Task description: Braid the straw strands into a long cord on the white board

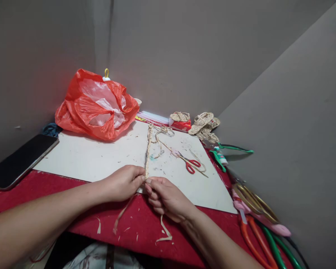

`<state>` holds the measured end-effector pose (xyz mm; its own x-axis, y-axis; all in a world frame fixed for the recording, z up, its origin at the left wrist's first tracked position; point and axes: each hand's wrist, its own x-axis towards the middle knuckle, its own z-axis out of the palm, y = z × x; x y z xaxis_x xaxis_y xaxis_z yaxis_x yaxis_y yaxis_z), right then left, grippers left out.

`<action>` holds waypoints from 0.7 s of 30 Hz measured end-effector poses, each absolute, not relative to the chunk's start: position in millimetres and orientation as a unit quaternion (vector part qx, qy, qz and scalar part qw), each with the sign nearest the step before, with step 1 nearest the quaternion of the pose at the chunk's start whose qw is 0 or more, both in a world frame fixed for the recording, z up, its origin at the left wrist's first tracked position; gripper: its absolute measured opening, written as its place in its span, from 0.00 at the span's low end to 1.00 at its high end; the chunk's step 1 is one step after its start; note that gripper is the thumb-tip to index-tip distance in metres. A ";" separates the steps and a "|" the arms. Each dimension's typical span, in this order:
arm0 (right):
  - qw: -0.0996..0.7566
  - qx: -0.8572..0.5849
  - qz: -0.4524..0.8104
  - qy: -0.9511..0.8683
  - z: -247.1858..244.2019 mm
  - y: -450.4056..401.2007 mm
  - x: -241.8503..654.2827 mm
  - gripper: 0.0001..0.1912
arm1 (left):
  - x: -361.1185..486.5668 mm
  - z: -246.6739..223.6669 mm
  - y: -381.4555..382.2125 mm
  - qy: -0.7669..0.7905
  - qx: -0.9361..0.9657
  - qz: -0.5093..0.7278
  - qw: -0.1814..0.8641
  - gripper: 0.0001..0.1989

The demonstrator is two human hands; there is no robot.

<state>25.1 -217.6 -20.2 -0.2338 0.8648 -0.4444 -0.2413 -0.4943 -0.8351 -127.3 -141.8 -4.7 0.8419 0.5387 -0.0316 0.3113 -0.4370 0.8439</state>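
Observation:
A narrow braided straw strip (pixel 148 149) runs up the white board (pixel 81 157) from my hands toward the far edge. My left hand (pixel 127 181) pinches its near end from the left. Right beside it, my right hand (pixel 166 196) is closed at the same end, thumb and forefinger together. Loose straw strands hang below the hands, one (pixel 122 216) under the left and a pale one (pixel 164 229) under the right. Red-handled scissors (pixel 190 164) lie on the board right of the braid. The exact grip between the fingertips is partly hidden.
A red plastic bag (pixel 92 108) stands at the back left, with a phone (pixel 22 160) at the left edge. Woven straw pieces (pixel 203 125) are piled at the back right. Pliers with orange handles (pixel 254 239) and other tools line the right side. Grey walls enclose the red-covered table (pixel 86 209).

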 end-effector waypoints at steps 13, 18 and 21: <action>0.471 -0.492 0.669 -0.298 -21.9 -224.4 10.4 0.17 | -122.1 19.2 -172.6 0.389 0.778 0.042 0.492 0.07; 0.481 -0.464 0.680 -0.301 -25.7 -228.0 8.9 0.19 | -118.1 11.1 -186.1 0.434 0.791 0.051 0.428 0.06; 0.477 -0.451 0.685 -0.315 -27.7 -229.0 8.5 0.20 | -116.2 4.8 -189.9 0.448 0.790 0.037 0.418 0.07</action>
